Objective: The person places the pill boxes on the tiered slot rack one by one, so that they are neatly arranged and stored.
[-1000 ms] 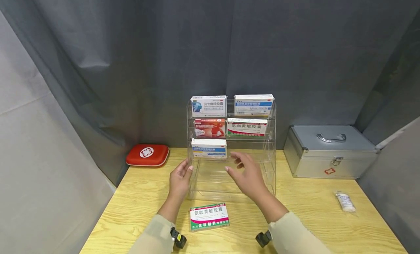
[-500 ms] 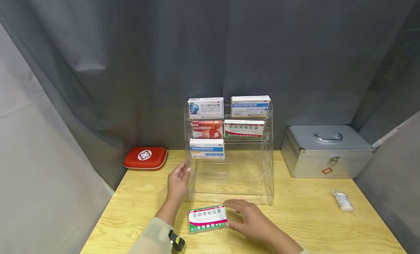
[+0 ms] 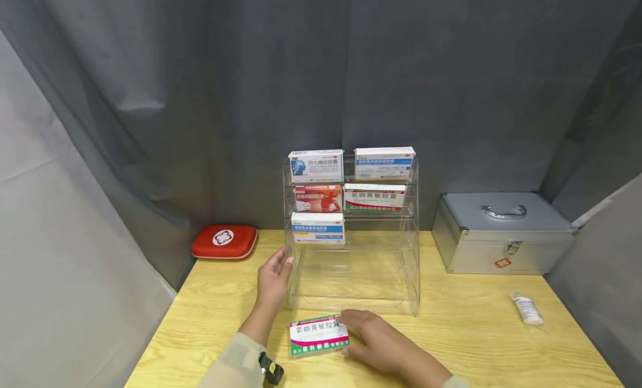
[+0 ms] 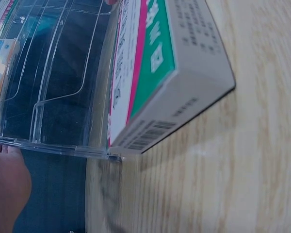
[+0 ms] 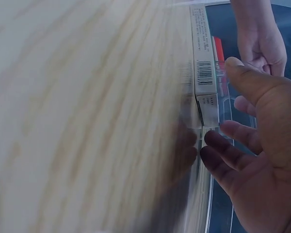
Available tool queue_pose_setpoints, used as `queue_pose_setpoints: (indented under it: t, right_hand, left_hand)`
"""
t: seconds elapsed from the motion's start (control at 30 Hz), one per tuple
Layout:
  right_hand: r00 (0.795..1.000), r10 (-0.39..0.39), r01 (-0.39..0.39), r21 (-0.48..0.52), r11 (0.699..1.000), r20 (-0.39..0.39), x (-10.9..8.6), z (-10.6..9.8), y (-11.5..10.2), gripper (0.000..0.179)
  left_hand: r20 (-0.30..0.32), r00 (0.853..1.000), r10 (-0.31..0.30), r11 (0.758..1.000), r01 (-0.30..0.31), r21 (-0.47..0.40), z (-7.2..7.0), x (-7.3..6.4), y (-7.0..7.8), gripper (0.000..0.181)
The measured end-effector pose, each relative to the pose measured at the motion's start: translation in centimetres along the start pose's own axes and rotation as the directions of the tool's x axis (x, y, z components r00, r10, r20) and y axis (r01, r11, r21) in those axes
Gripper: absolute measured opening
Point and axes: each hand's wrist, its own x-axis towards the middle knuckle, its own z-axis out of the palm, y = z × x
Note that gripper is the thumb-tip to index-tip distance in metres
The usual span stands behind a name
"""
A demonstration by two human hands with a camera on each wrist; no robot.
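Observation:
A clear acrylic display rack (image 3: 351,271) stands mid-table, with several medicine boxes on its upper tiers. My left hand (image 3: 273,276) holds the rack's left side edge, thumb in front and fingers partly hidden along the side panel. In front of the rack a white, green and magenta medicine box (image 3: 318,336) lies flat on the table; the left wrist view shows its end (image 4: 199,82) close up. My right hand (image 3: 376,340) is at this box's right end, index finger over the far corner and thumb by the near corner. In the right wrist view its fingers (image 5: 228,150) are spread and loosely bent.
A red first-aid case (image 3: 224,242) lies at the back left of the wooden table (image 3: 466,343). To the right stands a silver metal case (image 3: 504,232) with a handle, and a small wrapped white roll (image 3: 528,310) lies before it. Grey curtains close off the back.
My right hand has come down from the rack's middle tier to the flat medicine box, then slid slightly left over its corner. The left hand stays at the rack's side.

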Motion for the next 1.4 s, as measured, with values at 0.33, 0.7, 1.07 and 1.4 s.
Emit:
queue_pose_setpoints:
  t: [0.33, 0.7, 1.07, 1.4]
  right_hand:
    - [0.999, -0.020, 0.021, -0.045, 0.999, 0.026, 1.0, 0.0, 0.2, 0.067]
    - [0.999, -0.003, 0.005, -0.040, 0.999, 0.053, 1.6, 0.1, 0.1, 0.065]
    - [0.999, 0.036, -0.036, 0.072, 0.997, 0.007, -0.2, -0.5, 1.0, 0.091]
    - [0.991, 0.074, -0.063, 0.101, 0.993, -0.112, -2.8, -1.0, 2.2, 0.080]
  left_hand:
    - [-0.005, 0.999, 0.032, 0.999, -0.032, -0.008, 0.1, 0.1, 0.0, 0.044]
    - [-0.002, 1.000, 0.007, 1.000, -0.007, -0.030, 0.3, 0.1, 0.0, 0.045]
    - [-0.005, 1.000, 0.004, 1.000, -0.004, -0.003, 0.1, 0.2, -0.1, 0.046]
    - [-0.011, 1.000, -0.008, 1.000, 0.009, 0.003, 0.1, 0.1, 0.1, 0.045]
